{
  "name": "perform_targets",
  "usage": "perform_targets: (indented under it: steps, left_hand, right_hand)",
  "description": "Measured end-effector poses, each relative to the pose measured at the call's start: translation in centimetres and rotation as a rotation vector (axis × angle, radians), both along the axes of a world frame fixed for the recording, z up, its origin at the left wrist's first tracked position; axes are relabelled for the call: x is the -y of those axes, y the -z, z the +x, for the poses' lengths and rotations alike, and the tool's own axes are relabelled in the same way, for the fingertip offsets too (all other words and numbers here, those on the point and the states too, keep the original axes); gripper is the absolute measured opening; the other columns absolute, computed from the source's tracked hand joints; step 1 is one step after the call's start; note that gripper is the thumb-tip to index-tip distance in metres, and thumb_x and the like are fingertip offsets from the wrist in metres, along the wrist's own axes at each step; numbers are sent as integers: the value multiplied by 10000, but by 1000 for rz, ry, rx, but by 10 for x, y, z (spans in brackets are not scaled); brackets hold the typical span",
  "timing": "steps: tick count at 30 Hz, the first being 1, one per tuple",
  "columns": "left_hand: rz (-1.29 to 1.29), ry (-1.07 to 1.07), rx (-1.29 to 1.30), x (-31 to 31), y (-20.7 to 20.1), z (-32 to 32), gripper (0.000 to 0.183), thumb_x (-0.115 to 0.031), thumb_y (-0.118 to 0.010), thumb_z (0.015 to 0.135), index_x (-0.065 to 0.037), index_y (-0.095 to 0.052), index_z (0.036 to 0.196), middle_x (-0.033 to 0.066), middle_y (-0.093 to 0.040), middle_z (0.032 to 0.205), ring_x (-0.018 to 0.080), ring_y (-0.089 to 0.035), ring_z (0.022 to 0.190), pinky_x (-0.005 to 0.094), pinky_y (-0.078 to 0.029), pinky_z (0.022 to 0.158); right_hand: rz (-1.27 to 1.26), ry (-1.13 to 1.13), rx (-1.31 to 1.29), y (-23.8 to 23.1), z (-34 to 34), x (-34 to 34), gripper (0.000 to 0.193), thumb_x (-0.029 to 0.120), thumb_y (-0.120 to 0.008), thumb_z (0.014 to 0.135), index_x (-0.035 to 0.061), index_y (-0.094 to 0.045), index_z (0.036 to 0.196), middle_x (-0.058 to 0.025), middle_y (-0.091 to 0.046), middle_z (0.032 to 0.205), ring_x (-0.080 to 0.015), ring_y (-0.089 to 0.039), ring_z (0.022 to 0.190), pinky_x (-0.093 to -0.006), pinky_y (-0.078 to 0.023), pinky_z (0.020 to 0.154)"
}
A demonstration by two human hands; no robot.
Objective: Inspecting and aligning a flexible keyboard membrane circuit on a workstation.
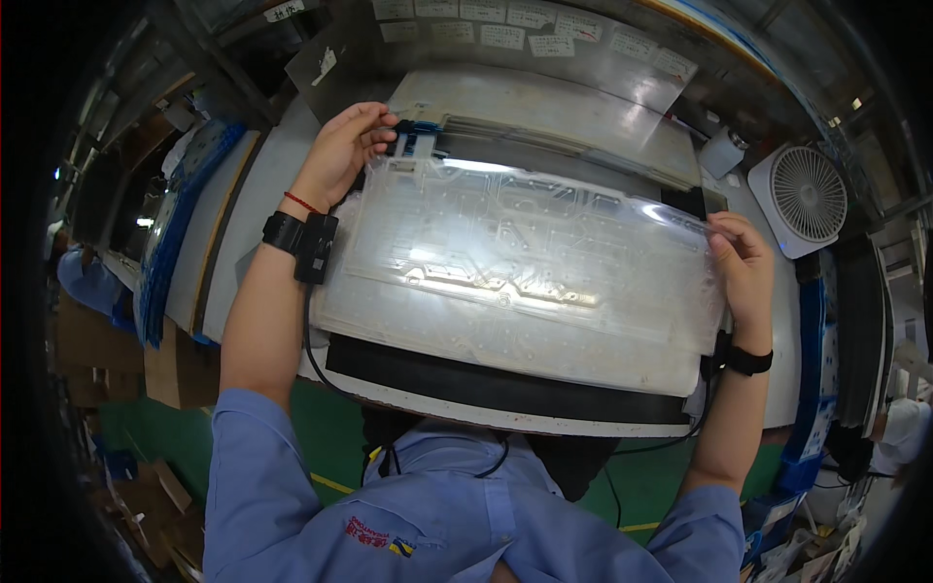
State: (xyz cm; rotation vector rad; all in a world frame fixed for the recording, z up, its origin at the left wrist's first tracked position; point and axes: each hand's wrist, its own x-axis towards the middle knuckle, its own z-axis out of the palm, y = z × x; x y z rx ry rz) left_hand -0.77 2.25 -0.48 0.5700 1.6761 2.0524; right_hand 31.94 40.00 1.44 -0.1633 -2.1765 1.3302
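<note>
A clear plastic sheet (544,243) printed with fine circuit-like lines lies across a stack of similar see-through sheets (466,335). The right edge of the top one is pinched between thumb and fingers of my right hand (743,257). At the far left corner my left hand (350,146) is closed, its fingers curled and their tips by a small dark and blue tab (420,126). Whether they grip that tab or the sheet's edge, I cannot make out. Both wrists wear black bands, and a small black box with a cable sits on the left one.
A black mat (505,387) shows under the stack on the white table (267,233). Behind stand a metal panel (544,58) with paper labels and a flat pale board (515,102). A white fan (802,199) and a white bottle (722,153) stand at right. Cables hang at the front edge.
</note>
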Motion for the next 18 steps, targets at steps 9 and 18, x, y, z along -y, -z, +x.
perform_targets:
  steps: [9,18]
  left_hand:
    - [-131,181,-21,-5,-16,20,292,-249,-465,982,-29,-574,1139,51,-671,927,56,-586,680,167,-470,615]
    - [-93,95,-108,-3,-4,7,196,-172,-521,954,-26,-585,1068,24,-660,896,27,-509,635,159,-410,576]
  right_hand:
    - [-156,191,50,6,2,-9,195,46,-632,862,-11,-635,1048,-31,-636,927,-101,-577,842,-223,-453,772]
    - [-223,251,-23,5,-4,-6,272,120,-616,894,-43,-601,1111,-15,-596,899,-78,-552,792,-197,-429,752]
